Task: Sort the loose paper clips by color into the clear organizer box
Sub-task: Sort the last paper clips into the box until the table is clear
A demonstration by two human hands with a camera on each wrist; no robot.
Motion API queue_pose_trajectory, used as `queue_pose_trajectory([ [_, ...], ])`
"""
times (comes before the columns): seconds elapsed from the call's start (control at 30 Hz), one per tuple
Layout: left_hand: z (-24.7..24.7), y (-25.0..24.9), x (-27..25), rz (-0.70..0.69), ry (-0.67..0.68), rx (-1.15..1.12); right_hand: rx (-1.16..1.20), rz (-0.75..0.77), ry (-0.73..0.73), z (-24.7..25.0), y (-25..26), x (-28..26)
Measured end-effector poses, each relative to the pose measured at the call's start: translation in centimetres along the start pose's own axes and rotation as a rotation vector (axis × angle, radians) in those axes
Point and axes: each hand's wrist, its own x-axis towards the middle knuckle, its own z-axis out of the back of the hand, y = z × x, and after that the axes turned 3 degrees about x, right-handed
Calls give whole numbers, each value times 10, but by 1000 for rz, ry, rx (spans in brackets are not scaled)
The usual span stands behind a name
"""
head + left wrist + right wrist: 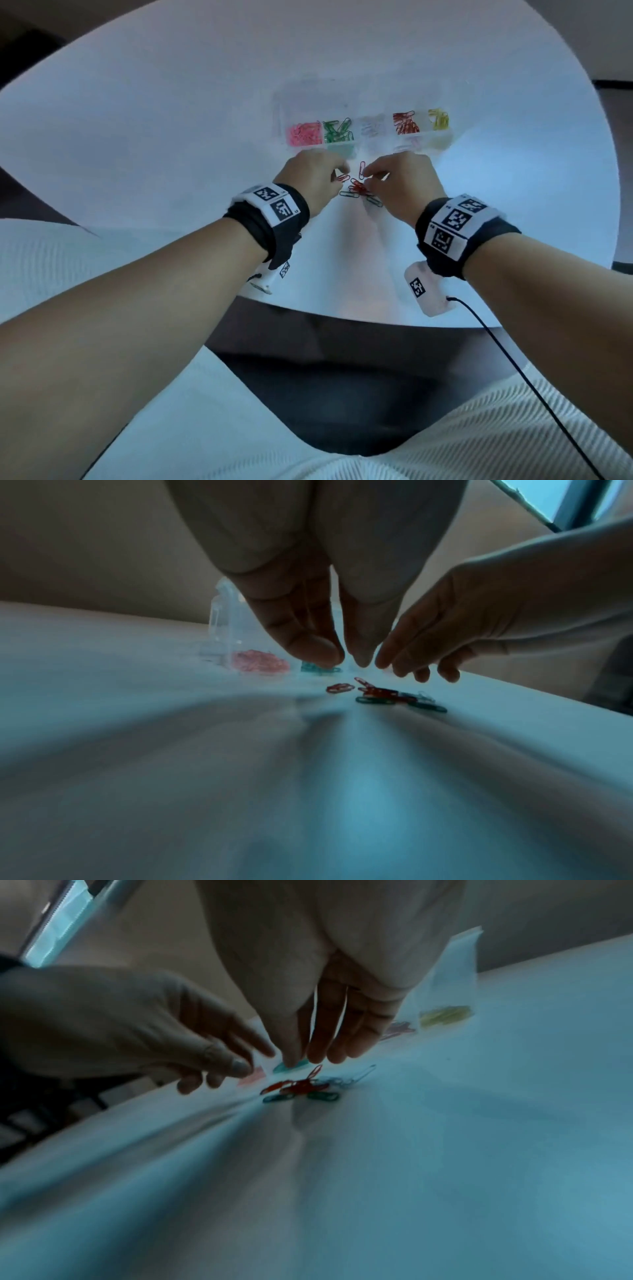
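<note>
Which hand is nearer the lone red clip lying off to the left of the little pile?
Left. The left hand has its fingertips just above the lone red clip, not touching it. The right hand is farther right, fingers over the pile.

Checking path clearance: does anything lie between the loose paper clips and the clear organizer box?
Nothing visible does. Bare white table separates the loose red and green paper clips from the clear plastic organizer box, whose compartments are open.
</note>
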Motion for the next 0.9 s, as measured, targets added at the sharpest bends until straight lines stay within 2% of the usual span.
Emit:
queue_pose_trajectory([
  [0.17, -15, 11, 11, -66, 34, 142, -212, 39, 77, -13, 4, 7],
  [0.33, -19, 9, 16, -78, 46, 210, -253, -5, 73, -14, 4, 10],
  [0.47, -17, 2, 18, -23, 61, 217, -122, -55, 46, -14, 0, 10],
  [0.6, -16, 4, 15, 44, 45, 163, 68, -114, -56, -8, -8, 6],
  [0.67, -17, 7, 11, 78, 15, 66, 187, -142, -103, -3, -13, 1],
  [0.77, -15, 3, -1, 186, -25, -192, 569, -215, -105, 4, -20, -10],
  [0.9, -7, -5, 1, 489, -31, -837, 1075, -281, -23, 9, -27, -19],
])
